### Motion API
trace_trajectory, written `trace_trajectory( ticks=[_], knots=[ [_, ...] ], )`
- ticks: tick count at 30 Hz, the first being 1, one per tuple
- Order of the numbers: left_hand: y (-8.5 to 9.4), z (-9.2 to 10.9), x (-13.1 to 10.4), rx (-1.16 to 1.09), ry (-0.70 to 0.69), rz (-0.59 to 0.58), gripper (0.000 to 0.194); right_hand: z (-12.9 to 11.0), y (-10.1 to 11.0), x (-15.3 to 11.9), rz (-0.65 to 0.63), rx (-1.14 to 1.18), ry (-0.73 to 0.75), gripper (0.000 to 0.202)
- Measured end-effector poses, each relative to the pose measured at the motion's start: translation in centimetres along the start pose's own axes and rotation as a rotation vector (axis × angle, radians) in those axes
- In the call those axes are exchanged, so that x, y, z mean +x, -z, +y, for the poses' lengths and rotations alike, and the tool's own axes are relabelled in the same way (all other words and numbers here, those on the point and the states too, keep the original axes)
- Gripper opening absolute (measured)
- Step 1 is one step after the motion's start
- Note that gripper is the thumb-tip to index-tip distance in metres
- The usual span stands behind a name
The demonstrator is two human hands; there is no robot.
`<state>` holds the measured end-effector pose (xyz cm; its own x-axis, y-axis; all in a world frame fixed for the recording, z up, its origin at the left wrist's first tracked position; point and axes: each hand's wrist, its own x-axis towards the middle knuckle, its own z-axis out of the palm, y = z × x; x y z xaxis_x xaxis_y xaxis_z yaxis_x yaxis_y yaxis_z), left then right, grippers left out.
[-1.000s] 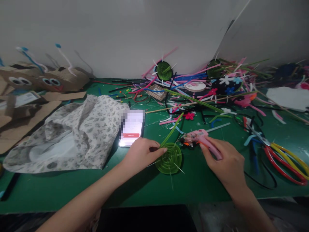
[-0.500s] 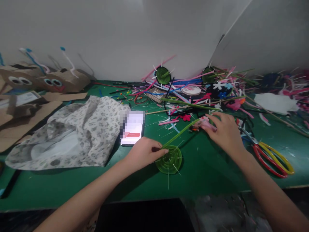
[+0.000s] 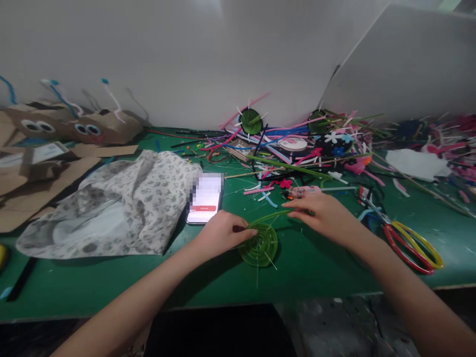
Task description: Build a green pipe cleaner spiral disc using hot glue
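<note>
A round green coil (image 3: 259, 246) of wound strips, with thin clear spikes sticking out, is over the green table (image 3: 312, 277). My left hand (image 3: 224, 231) pinches the coil at its upper left edge. From there a loose green strip (image 3: 268, 216) runs up to the right, and my right hand (image 3: 316, 215) has its end between thumb and fingers. Just behind my right hand lies a glue gun (image 3: 303, 191) with a pinkish body, its tip to the left and a pale stick at its back.
Red and yellow handled scissors (image 3: 412, 245) lie at the right. A lit phone (image 3: 206, 198) and patterned cloth (image 3: 134, 203) are at the left, cardboard figures (image 3: 107, 126) behind. Pipe cleaners (image 3: 282, 131) and flower shapes are heaped at the back.
My right hand has let go of the glue gun, which now lies on the table, and has moved left to take the green strip. My left hand stays on the coil.
</note>
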<state>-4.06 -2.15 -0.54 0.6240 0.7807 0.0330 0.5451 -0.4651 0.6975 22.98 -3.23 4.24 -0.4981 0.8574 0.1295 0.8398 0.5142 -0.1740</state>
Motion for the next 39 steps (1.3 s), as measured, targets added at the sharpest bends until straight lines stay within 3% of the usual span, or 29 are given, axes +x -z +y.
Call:
trace_trajectory(
  ticks=[4,8,17,22,26,33,39],
  knots=[
    [-0.1,0.0,0.1,-0.013,0.011,0.005,0.049,-1.9,-2.1,-2.3,0.104,0.159,-0.205,0.017],
    [-0.1,0.1,0.1,-0.014,0.030,0.005,0.049,-3.7,-3.6,-3.7,0.188,0.140,-0.331,0.020],
    [0.0,0.5,0.0,-0.006,0.044,0.013,0.048,-6.8,-5.0,-5.9,0.338,0.162,-0.380,0.023],
    [-0.1,0.3,0.0,-0.009,0.025,0.028,0.048,-9.4,-5.9,-6.4,0.354,0.225,-0.386,0.028],
    [-0.2,0.4,0.1,0.008,0.058,0.028,0.049,-10.9,-7.0,-6.1,0.413,0.284,-0.486,0.031],
    [-0.7,0.8,-0.7,0.020,0.094,0.062,0.051,-12.1,-8.5,-5.1,0.545,0.201,-0.614,0.027],
    [-0.8,1.8,-2.8,0.062,0.174,0.088,0.056,-12.3,-8.8,-4.7,0.586,0.187,-0.553,0.022]
  ],
)
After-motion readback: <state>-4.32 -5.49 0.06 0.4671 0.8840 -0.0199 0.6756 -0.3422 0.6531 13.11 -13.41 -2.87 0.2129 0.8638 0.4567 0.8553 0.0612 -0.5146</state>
